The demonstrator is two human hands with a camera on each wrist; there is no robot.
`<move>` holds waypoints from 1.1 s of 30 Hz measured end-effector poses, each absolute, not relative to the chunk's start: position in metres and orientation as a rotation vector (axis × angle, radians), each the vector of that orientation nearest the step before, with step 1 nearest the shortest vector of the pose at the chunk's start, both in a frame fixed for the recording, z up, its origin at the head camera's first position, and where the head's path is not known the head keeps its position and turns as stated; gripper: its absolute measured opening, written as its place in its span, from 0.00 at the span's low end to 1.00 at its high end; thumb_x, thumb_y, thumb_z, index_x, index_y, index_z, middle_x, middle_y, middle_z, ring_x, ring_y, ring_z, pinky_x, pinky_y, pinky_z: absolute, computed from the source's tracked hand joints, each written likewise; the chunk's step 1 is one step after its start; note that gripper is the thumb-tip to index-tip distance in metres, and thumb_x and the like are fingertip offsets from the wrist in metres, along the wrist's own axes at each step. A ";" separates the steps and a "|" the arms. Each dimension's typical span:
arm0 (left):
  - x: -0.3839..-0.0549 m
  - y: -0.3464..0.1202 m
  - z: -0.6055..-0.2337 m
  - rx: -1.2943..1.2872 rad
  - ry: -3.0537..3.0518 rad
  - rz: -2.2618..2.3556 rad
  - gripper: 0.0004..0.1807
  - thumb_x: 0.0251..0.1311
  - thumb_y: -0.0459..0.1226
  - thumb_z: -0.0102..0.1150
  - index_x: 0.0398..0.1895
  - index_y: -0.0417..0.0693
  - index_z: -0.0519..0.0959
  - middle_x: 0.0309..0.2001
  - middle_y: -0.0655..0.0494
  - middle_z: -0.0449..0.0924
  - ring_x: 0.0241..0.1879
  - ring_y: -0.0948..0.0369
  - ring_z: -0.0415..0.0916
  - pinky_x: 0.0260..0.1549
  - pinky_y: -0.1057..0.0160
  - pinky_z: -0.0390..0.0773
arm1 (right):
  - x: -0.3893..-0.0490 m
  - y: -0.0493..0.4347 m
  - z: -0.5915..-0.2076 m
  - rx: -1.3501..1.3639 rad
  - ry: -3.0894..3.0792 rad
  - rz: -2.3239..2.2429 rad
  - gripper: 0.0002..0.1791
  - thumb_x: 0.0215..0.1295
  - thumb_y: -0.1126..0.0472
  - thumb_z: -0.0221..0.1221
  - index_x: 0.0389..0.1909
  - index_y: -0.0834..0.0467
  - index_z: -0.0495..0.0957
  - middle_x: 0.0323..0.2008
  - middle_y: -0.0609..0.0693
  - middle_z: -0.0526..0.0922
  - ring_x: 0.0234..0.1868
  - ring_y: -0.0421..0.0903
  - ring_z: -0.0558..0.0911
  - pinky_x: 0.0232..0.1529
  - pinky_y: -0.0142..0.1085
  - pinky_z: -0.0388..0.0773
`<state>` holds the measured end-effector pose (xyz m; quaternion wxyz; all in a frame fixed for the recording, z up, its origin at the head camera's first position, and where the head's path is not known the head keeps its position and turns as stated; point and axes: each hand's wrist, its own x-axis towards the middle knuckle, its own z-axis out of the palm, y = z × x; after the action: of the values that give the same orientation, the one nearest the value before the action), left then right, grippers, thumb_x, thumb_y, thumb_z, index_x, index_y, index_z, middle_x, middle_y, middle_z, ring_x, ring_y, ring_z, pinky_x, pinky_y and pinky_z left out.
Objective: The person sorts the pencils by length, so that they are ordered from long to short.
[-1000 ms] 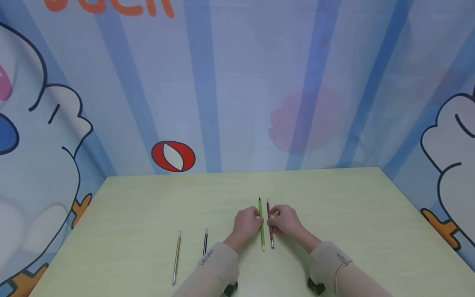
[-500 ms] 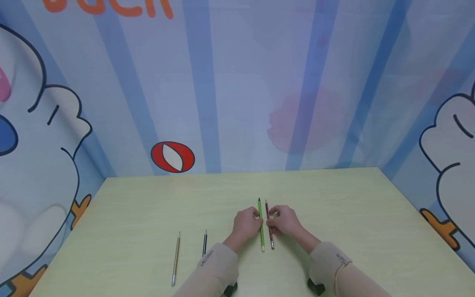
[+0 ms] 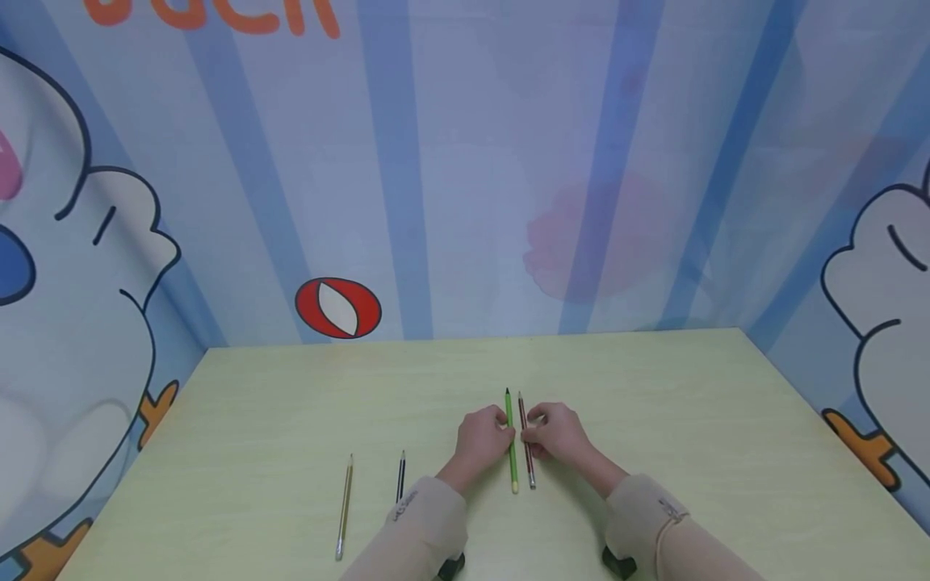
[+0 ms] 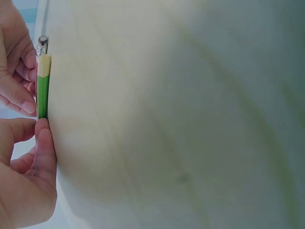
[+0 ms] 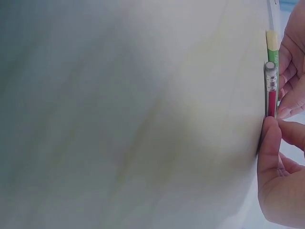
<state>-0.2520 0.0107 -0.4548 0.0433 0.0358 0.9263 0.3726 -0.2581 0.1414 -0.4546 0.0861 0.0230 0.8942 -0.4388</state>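
Near the middle of the table, my left hand [image 3: 483,436] pinches a green pencil [image 3: 513,466] between thumb and fingers. Its dark tip points away from me, and its pale yellow end [image 4: 44,65] faces me. Just to the right, my right hand [image 3: 561,432] pinches a dark red pencil [image 3: 529,464] with a metal band and eraser [image 5: 270,71] at the near end. Both pencils lie side by side, almost parallel, a narrow gap between them in the head view. Fingers cover the middle of each one.
Left of my hands, a gold-coloured pencil [image 3: 345,507] lies on the pale table [image 3: 276,420]. A dark pencil [image 3: 401,474] lies between it and my left sleeve [image 3: 429,516], its near end hidden by the sleeve. A printed blue striped backdrop [image 3: 479,202] rises behind the table.
The red pencil has shifted slightly left, closer to the green one, and turned a little in my right hand. My left hand stays almost still on the green pencil.
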 end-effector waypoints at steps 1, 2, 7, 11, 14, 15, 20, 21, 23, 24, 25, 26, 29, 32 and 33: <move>-0.252 0.011 -0.455 0.109 2.830 1.143 0.11 0.52 0.38 0.57 0.37 0.41 0.75 0.19 0.58 0.75 0.18 0.66 0.68 0.19 0.72 0.65 | -0.258 0.141 -0.455 0.066 2.666 -1.304 0.18 0.51 0.67 0.60 0.44 0.68 0.72 0.16 0.52 0.78 0.14 0.40 0.75 0.16 0.31 0.72; -0.252 0.010 -0.455 0.108 2.829 1.145 0.11 0.52 0.38 0.57 0.37 0.41 0.75 0.19 0.58 0.74 0.18 0.66 0.68 0.19 0.72 0.65 | -0.258 0.141 -0.454 0.066 2.667 -1.303 0.18 0.51 0.67 0.60 0.44 0.68 0.73 0.16 0.51 0.78 0.14 0.40 0.75 0.17 0.31 0.72; -0.252 0.010 -0.455 0.103 2.826 1.154 0.11 0.52 0.37 0.56 0.37 0.40 0.75 0.18 0.59 0.74 0.18 0.66 0.68 0.19 0.72 0.65 | -0.259 0.141 -0.455 0.062 2.665 -1.306 0.18 0.51 0.67 0.60 0.44 0.68 0.73 0.16 0.51 0.78 0.14 0.40 0.75 0.17 0.31 0.72; -0.252 0.009 -0.455 0.100 2.831 1.160 0.11 0.51 0.37 0.56 0.37 0.41 0.76 0.20 0.58 0.76 0.19 0.66 0.69 0.21 0.71 0.67 | -0.260 0.141 -0.455 0.054 2.656 -1.325 0.18 0.51 0.67 0.59 0.44 0.68 0.72 0.17 0.52 0.79 0.14 0.40 0.75 0.17 0.31 0.73; -0.253 0.007 -0.455 0.091 2.808 1.181 0.11 0.51 0.37 0.56 0.37 0.41 0.76 0.22 0.58 0.77 0.21 0.66 0.70 0.23 0.70 0.69 | -0.259 0.141 -0.454 0.049 2.646 -1.339 0.17 0.51 0.67 0.59 0.43 0.68 0.73 0.18 0.52 0.79 0.14 0.40 0.76 0.17 0.31 0.74; -0.253 0.006 -0.456 0.087 2.793 1.194 0.11 0.51 0.37 0.56 0.37 0.42 0.76 0.23 0.58 0.78 0.22 0.66 0.70 0.24 0.70 0.70 | -0.259 0.141 -0.453 0.042 2.646 -1.338 0.17 0.51 0.67 0.59 0.43 0.68 0.73 0.18 0.52 0.79 0.14 0.40 0.76 0.17 0.31 0.74; -0.253 -0.001 -0.456 0.072 2.645 1.301 0.15 0.51 0.37 0.54 0.42 0.42 0.74 0.25 0.57 0.79 0.23 0.66 0.73 0.26 0.68 0.71 | -0.257 0.143 -0.448 0.048 2.640 -1.361 0.16 0.51 0.66 0.58 0.42 0.67 0.73 0.18 0.53 0.78 0.15 0.42 0.76 0.18 0.33 0.74; -0.253 -0.004 -0.455 0.079 2.609 1.323 0.15 0.51 0.37 0.54 0.43 0.42 0.73 0.27 0.56 0.80 0.23 0.65 0.74 0.26 0.68 0.72 | -0.257 0.144 -0.446 0.054 2.637 -1.371 0.16 0.51 0.66 0.58 0.42 0.66 0.73 0.19 0.53 0.78 0.16 0.42 0.76 0.19 0.33 0.74; -0.250 -0.009 -0.451 0.107 2.546 1.366 0.16 0.53 0.38 0.54 0.45 0.41 0.72 0.31 0.54 0.80 0.25 0.65 0.75 0.26 0.67 0.73 | -0.256 0.144 -0.443 0.071 2.622 -1.397 0.16 0.51 0.66 0.57 0.42 0.65 0.73 0.21 0.53 0.78 0.17 0.42 0.76 0.20 0.33 0.74; -0.249 -0.012 -0.449 0.125 2.520 1.389 0.16 0.54 0.38 0.54 0.46 0.41 0.71 0.32 0.52 0.80 0.26 0.64 0.76 0.26 0.67 0.74 | -0.256 0.144 -0.441 0.077 2.612 -1.413 0.16 0.51 0.66 0.57 0.43 0.65 0.73 0.22 0.53 0.78 0.18 0.42 0.76 0.21 0.33 0.74; -0.247 -0.015 -0.446 0.142 2.491 1.413 0.17 0.55 0.37 0.53 0.47 0.41 0.71 0.34 0.51 0.79 0.26 0.63 0.77 0.26 0.66 0.75 | -0.255 0.143 -0.439 0.081 2.601 -1.428 0.16 0.51 0.66 0.57 0.43 0.65 0.73 0.23 0.53 0.78 0.19 0.42 0.76 0.21 0.33 0.74; -0.245 -0.019 -0.442 0.157 2.464 1.437 0.17 0.55 0.37 0.53 0.48 0.40 0.70 0.36 0.50 0.79 0.27 0.62 0.77 0.26 0.65 0.76 | -0.254 0.142 -0.437 0.082 2.585 -1.450 0.16 0.52 0.66 0.57 0.43 0.65 0.73 0.24 0.54 0.79 0.20 0.42 0.76 0.21 0.33 0.74; -0.240 -0.031 -0.433 0.207 2.425 1.475 0.18 0.56 0.36 0.52 0.50 0.39 0.69 0.38 0.48 0.78 0.29 0.61 0.78 0.26 0.64 0.77 | -0.251 0.138 -0.432 0.073 2.523 -1.526 0.16 0.52 0.66 0.57 0.44 0.65 0.73 0.27 0.56 0.80 0.22 0.43 0.77 0.23 0.35 0.75; -0.235 -0.045 -0.426 0.261 2.440 1.466 0.19 0.56 0.36 0.51 0.50 0.39 0.69 0.38 0.49 0.78 0.29 0.62 0.78 0.25 0.64 0.76 | -0.248 0.132 -0.427 0.054 2.458 -1.595 0.16 0.52 0.66 0.58 0.43 0.65 0.73 0.27 0.55 0.79 0.23 0.43 0.77 0.24 0.36 0.75; -0.233 -0.050 -0.424 0.279 2.452 1.457 0.19 0.56 0.37 0.51 0.51 0.39 0.69 0.38 0.49 0.78 0.29 0.62 0.78 0.25 0.65 0.76 | -0.246 0.129 -0.426 0.044 2.433 -1.616 0.16 0.52 0.66 0.58 0.43 0.64 0.73 0.27 0.55 0.79 0.23 0.43 0.76 0.23 0.36 0.75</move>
<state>-0.2332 -0.0501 -0.4245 0.1374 0.0964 0.8476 0.5035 -0.2461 0.1294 -0.4264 0.1101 0.0149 0.8279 -0.5498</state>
